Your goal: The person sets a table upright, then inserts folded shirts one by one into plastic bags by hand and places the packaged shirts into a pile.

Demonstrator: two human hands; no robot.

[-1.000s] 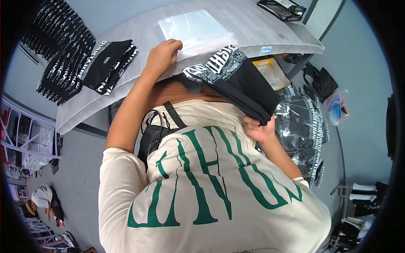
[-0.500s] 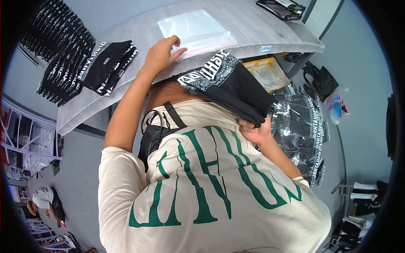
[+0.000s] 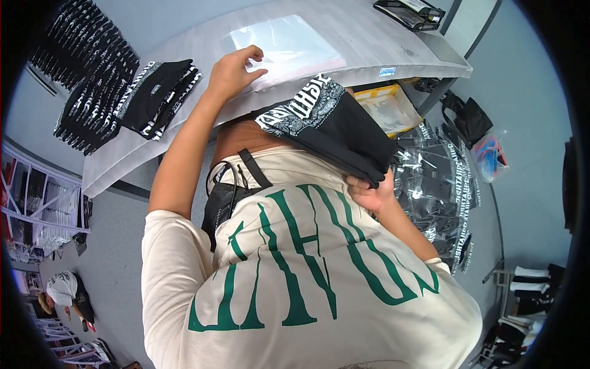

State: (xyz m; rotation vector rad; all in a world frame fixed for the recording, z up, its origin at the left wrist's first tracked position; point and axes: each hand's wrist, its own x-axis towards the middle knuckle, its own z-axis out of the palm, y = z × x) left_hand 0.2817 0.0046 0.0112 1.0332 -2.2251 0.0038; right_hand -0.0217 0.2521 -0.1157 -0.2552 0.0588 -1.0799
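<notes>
My left hand (image 3: 236,71) is over the near left edge of a stack of clear plastic bags (image 3: 289,46) on the table. Its thumb and forefinger are curved apart, with nothing visible between them. Low on the right, my right hand (image 3: 373,192) grips the bottom corner of a folded black T-shirt (image 3: 350,132) with white lettering and a paisley print. The shirt is held in front of my waist, slanting up towards the table's front edge. Its far end lies just below the bags.
Folded black shirts (image 3: 92,92) stand piled on the table's left, with a smaller stack (image 3: 157,98) beside them. Bagged black shirts (image 3: 433,184) are heaped at right, near a yellow-edged box (image 3: 390,107). A black letter tray (image 3: 412,13) sits at the back right. Another person (image 3: 70,295) is at far left.
My left hand has shifted slightly left and away from me over the bags, and the bags' right edge looks flatter. The shirt in my right hand has tilted a little.
</notes>
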